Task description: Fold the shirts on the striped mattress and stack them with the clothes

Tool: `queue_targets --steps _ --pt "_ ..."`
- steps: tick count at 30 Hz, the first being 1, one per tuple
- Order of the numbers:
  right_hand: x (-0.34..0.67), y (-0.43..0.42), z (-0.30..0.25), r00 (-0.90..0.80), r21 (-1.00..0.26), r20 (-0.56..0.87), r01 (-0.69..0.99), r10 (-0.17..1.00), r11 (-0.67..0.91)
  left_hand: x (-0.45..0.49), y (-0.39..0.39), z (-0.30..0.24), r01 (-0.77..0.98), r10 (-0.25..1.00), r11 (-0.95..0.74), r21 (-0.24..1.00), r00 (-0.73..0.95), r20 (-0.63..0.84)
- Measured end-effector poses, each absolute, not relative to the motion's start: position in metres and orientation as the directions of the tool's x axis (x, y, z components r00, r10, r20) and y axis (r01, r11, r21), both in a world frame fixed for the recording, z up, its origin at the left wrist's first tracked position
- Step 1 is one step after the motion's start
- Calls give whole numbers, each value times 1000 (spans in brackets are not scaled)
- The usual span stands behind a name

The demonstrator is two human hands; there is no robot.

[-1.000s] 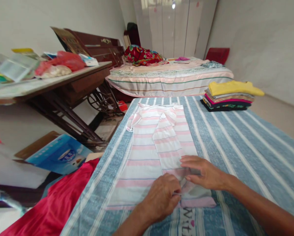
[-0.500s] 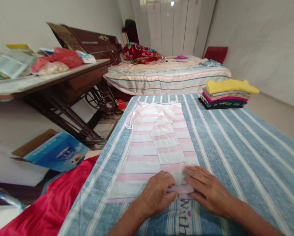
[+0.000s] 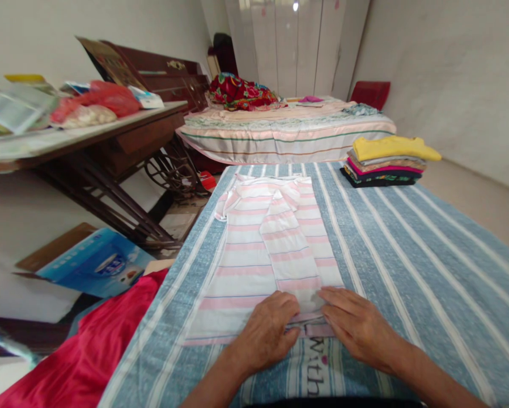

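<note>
We can read the word "with" (image 3: 315, 367) printed sideways on the blue striped cloth (image 3: 390, 255), between the left hand (image 3: 269, 328) and the right hand (image 3: 360, 326). Left of the left hand, a blue box (image 3: 82, 266) has letters too blurry for us.

there are two bare hands, one left hand (image 3: 269, 328) and one right hand (image 3: 360, 328), on one pink-and-white striped shirt (image 3: 246, 252), with one blue striped cover (image 3: 411, 249) beneath the grip. beyond it to the right sits one stack of folded clothes (image 3: 382, 167), at least five layers. farther ahead of the grip are one bed (image 3: 288, 137), one red floral bundle (image 3: 241, 92) and one wardrobe (image 3: 285, 51). left of the grip are one treadle table (image 3: 139, 134), one blue carton (image 3: 88, 263) and one crimson cloth (image 3: 84, 337).
</note>
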State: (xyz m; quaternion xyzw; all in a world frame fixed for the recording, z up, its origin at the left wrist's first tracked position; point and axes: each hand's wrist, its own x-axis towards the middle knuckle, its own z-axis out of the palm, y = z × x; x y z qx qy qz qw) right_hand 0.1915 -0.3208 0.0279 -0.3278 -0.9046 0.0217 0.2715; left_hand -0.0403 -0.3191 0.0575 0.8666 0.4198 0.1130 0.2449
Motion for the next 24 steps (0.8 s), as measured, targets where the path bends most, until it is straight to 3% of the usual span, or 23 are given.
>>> queue_targets --steps 10,20,24 --pt "184 -324 46 -653 -401 375 526 658 750 -40 -314 61 673 751 -577 463 660 -23" --pt "172 -318 33 -589 -308 535 532 606 789 -40 -295 68 724 818 -549 418 569 88" --pt "168 -305 42 -567 -256 587 547 578 797 -35 -253 77 838 885 -461 292 458 84"
